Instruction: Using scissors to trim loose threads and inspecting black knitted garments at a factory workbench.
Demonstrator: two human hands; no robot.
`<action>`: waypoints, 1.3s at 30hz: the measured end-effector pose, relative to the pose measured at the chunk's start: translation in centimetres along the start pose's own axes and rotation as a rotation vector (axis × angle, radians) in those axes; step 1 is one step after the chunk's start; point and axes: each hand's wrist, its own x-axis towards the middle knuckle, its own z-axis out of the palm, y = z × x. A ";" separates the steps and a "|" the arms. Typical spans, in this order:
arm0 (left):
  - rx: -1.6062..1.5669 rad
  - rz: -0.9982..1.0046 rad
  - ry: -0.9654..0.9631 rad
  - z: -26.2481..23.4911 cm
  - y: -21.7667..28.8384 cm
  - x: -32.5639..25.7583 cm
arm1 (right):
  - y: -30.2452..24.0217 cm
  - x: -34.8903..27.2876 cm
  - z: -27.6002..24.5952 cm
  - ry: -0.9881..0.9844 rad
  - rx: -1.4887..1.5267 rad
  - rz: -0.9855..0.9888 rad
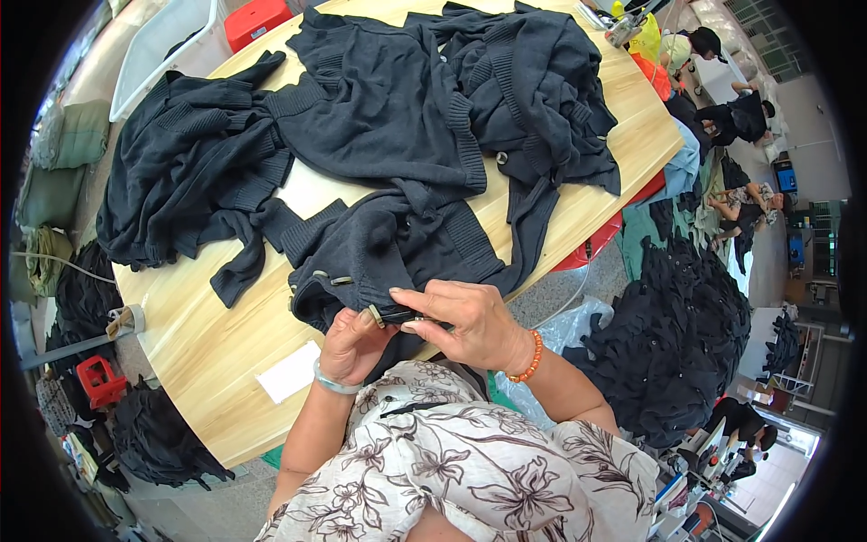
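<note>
A black knitted cardigan [384, 237] lies bunched at the near edge of the table, its button edge drawn up toward me. My left hand [354, 345] is closed on that edge, thumb beside a pale button [375, 314]. More buttons [340, 280] show along the same band just beyond. Close on the right, my right hand [470, 318] is pinched at the edge, forefinger stretched toward the button. Something slim and dark lies between its fingers; whether it is a small tool or a fold of cloth cannot be made out.
Further black knits [379, 99] cover the far part of the wooden table [190, 361]. A white paper [287, 372] lies left of my hands. Heaps of dark garments [673, 334] flank the table. A white bin [163, 59] and red stool [256, 23] stand beyond; other people work at far right.
</note>
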 end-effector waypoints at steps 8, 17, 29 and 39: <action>-0.021 -0.029 -0.023 -0.8 -0.4 -0.1 | 0.5 -0.1 0.0 0.017 -0.014 -0.047; -0.028 -0.024 -0.011 -0.9 -0.3 0.0 | 0.3 -0.3 0.0 0.016 -0.002 0.009; -0.020 -0.021 0.029 -1.2 -0.5 -0.2 | 0.1 -0.4 0.8 0.148 0.287 0.221; 0.075 -0.039 0.067 -1.2 -0.3 -0.3 | 1.1 0.0 3.2 0.096 0.112 0.005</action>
